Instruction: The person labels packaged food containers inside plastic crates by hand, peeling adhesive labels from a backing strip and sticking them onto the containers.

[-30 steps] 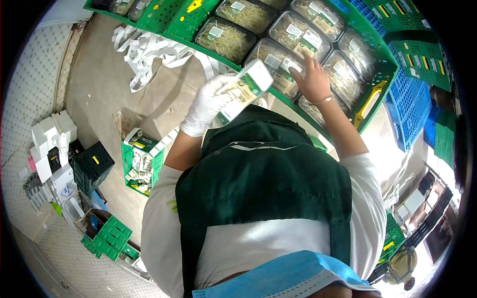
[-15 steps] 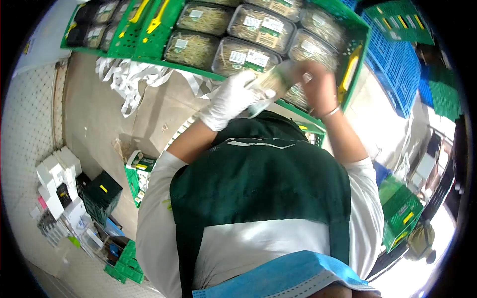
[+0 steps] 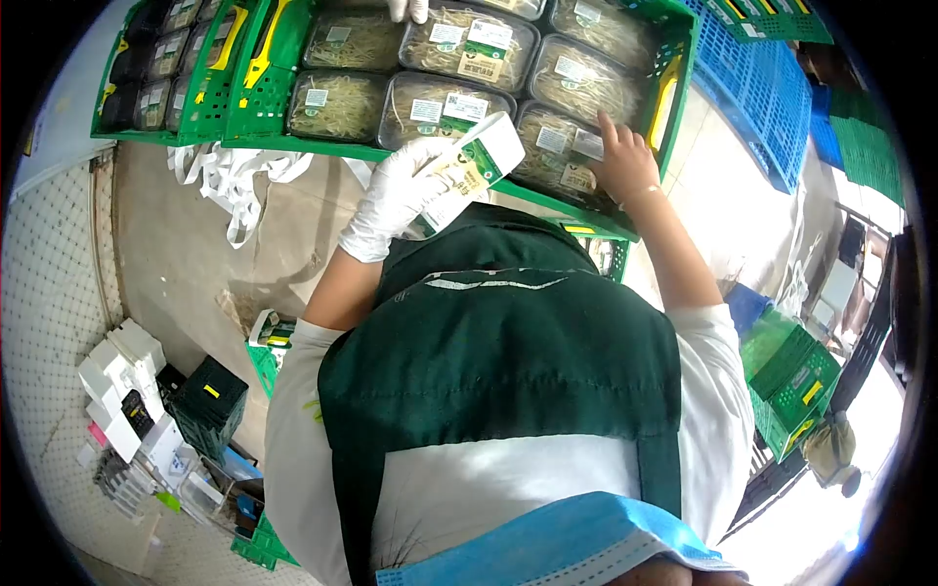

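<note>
My left hand [image 3: 393, 202], in a white glove, is closed around a strip of green-and-cream printed labels [image 3: 476, 166] with white backing, above the front edge of the green crate [image 3: 362, 150]. My bare right hand [image 3: 627, 166] has its fingers stretched out over the right end of a clear-lidded tray of sprouts [image 3: 552, 161], by its white label. That tray bears a green-and-cream label at its lower part. Beside it, a sprout tray [image 3: 415, 109] carries white and green labels. Further left, another sprout tray [image 3: 332, 105] shows only a small white label.
Another person's gloved hand [image 3: 408, 10] reaches over the crate's far side. A second green crate of trays [image 3: 147, 73] adjoins at left. White ribbon-like backing strips [image 3: 230, 181] hang below. A blue crate [image 3: 752, 88] stands at right, with green crates [image 3: 796, 381] lower down.
My hands have parted: the right moved from the labels onto the front-right tray, while the left kept the labels. A green-and-cream label now shows on that tray. Another gloved hand appeared at the top.
</note>
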The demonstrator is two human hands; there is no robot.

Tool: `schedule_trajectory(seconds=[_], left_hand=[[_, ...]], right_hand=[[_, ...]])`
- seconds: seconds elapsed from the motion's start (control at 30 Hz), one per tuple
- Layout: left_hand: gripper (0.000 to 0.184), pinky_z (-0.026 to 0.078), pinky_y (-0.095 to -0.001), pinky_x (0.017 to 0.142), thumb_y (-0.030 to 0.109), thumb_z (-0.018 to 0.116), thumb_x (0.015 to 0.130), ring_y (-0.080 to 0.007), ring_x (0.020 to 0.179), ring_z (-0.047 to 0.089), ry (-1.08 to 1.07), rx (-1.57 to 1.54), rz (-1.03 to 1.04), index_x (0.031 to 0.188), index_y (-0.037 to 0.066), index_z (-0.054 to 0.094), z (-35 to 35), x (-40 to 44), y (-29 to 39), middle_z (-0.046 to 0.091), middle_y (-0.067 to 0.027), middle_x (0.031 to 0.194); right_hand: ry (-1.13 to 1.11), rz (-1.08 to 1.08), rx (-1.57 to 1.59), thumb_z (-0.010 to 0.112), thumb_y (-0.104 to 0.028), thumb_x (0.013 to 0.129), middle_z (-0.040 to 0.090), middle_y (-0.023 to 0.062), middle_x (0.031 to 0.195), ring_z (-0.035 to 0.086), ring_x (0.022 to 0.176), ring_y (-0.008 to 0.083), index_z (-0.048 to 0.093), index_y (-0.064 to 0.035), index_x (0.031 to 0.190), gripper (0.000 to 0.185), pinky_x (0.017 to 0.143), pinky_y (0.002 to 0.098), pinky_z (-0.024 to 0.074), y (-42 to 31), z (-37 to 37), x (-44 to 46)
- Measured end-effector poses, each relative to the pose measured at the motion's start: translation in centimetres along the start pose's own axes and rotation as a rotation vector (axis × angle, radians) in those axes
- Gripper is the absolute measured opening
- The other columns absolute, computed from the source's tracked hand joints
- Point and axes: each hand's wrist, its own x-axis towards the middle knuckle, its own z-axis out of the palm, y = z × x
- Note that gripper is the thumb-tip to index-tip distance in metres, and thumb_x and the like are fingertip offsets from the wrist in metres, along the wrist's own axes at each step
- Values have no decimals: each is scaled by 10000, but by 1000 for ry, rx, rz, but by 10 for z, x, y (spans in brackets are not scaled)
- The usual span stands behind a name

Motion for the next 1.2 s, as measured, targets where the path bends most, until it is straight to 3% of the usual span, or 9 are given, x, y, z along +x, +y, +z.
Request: schedule_trajectory(seconds=[0.13, 0.2, 0.37, 0.5, 0.73, 0.97, 1.07, 1.13, 1.2], left_hand=[[260, 430, -231, 741, 33, 583, 738, -99, 837, 522, -99, 159, 111, 992, 24, 527, 19, 4, 12, 560, -39, 891], [267, 421, -235, 757, 35, 580, 733, -108, 852, 521, -133, 299, 176, 994, 16, 527, 23, 9, 26, 561, -43, 915], [101, 406, -218, 631, 66, 572, 758, -74, 696, 479, -53, 294, 169, 835, 5, 548, 43, 16, 27, 541, -18, 739], [99, 395, -213, 548, 81, 592, 744, -66, 595, 444, -55, 436, 104, 769, 2, 538, 38, 16, 25, 513, -10, 662], [156, 448, -199, 630, 0, 531, 753, -69, 706, 545, 24, 53, -135, 908, -15, 532, -7, 7, 7, 585, -51, 818], [183, 438, -185, 641, 24, 551, 764, -66, 761, 537, -45, -96, -19, 944, 4, 528, 4, 6, 10, 574, -34, 857], [229, 436, -194, 680, 34, 571, 751, -78, 799, 535, -54, -198, 28, 971, 6, 516, 9, 7, 15, 566, -36, 883], [212, 431, -218, 718, 37, 557, 752, -93, 818, 541, -190, 407, 19, 960, 1, 537, 0, 11, 24, 584, -45, 891], [160, 425, -229, 677, 54, 547, 760, -86, 770, 532, -187, 555, 43, 912, 6, 563, 7, 16, 25, 586, -45, 849]], right_hand=[[-162, -174, 1459, 620, -208, 728, 569, 152, 795, 556, 711, 298, 472, -27, 987, 349, 628, 312, 446, -39, -52, -3], [-66, -164, 1030, 633, -141, 712, 552, 150, 710, 551, 626, 273, 512, -20, 873, 236, 556, 296, 429, -56, -69, -5], [-100, -88, 1172, 637, -95, 710, 573, 106, 701, 511, 589, 162, 542, 2, 806, 167, 580, 270, 423, -70, -73, -8], [347, -43, 671, 631, -92, 685, 596, 88, 690, 584, 617, 204, 608, -66, 727, 55, 566, 281, 469, -24, -69, 20], [-242, 85, -181, 448, -149, 773, 513, 126, 1025, 472, 990, 275, 399, -68, 1070, 311, 810, 385, 393, 53, 24, 102], [-98, 134, 57, 565, -404, 744, 491, 138, 1095, 470, 999, 280, 325, -80, 1221, 625, 836, 373, 394, 24, -10, 70], [-267, -114, 1495, 618, -280, 748, 577, 115, 924, 537, 868, 171, 502, 8, 1002, 401, 770, 288, 431, -32, -51, 31], [-112, -199, 1054, 621, -151, 728, 569, 151, 786, 562, 721, 244, 525, -13, 919, 254, 638, 315, 432, -55, -61, 17], [-131, -259, 1068, 620, -95, 729, 553, 101, 757, 505, 672, 147, 533, -14, 907, 214, 640, 264, 411, -63, -69, 14]])
